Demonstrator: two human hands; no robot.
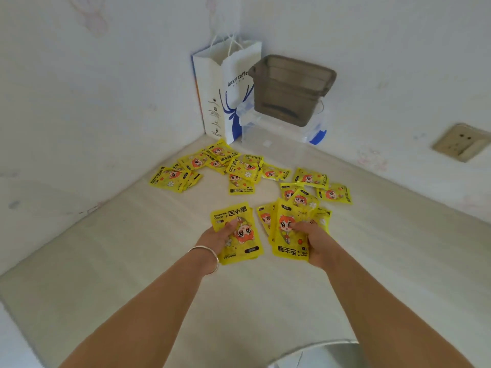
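Several yellow hand-warmer packets with a cartoon face lie scattered over a pale table (159,261). My left hand (215,239), with a silver bangle on its wrist, holds a small stack of packets (243,232), thumb on top. My right hand (314,243) grips another packet (285,235) at its right edge, over a loose pile of packets (300,203). Farther back lie more loose packets (231,166), spread toward the corner.
In the corner stand a white paper coffee bag (225,88) and a grey-brown plastic bin (289,88) on a clear lidded box (281,131). Walls close the table on the left and back. A wall socket (462,142) sits at right.
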